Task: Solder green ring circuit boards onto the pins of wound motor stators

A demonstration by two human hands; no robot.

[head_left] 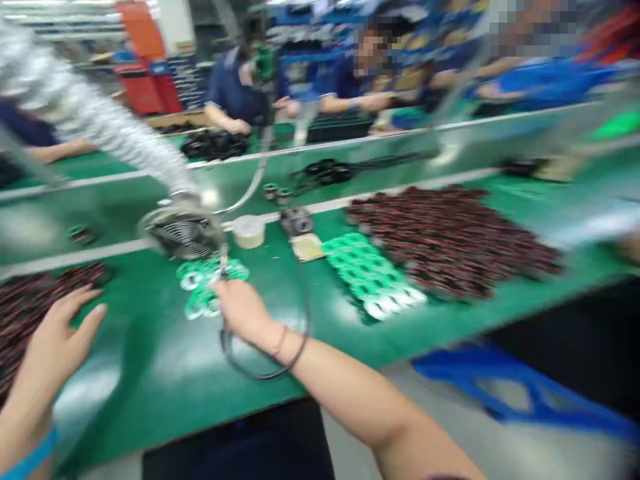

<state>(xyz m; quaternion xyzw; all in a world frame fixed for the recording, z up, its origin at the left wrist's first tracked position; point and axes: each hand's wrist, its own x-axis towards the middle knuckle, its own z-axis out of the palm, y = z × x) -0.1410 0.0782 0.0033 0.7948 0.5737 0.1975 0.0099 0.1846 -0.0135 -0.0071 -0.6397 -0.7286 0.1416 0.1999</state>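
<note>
My right hand (243, 308) is closed around a soldering iron (224, 261), whose dark cable (260, 377) loops below my wrist. Just beyond that hand, several green-and-white ring-shaped boards (197, 297) lie loosely on the green bench top (165, 373). On the left, my left hand (63, 333) has its thumb and fingers apart and holds nothing. It hovers at or touches the edge of a pile of dark red-and-black parts (20, 310); motion blur hides whether there is contact.
A silver duct (100, 113) ends in a fan-like hood (183, 230) above the boards. Behind stand a tape roll (249, 231) and an iron stand (299, 221) with a sponge (308, 247). Rightward lie a green board panel (370, 273) and many red-and-black parts (450, 240). Co-workers sit across.
</note>
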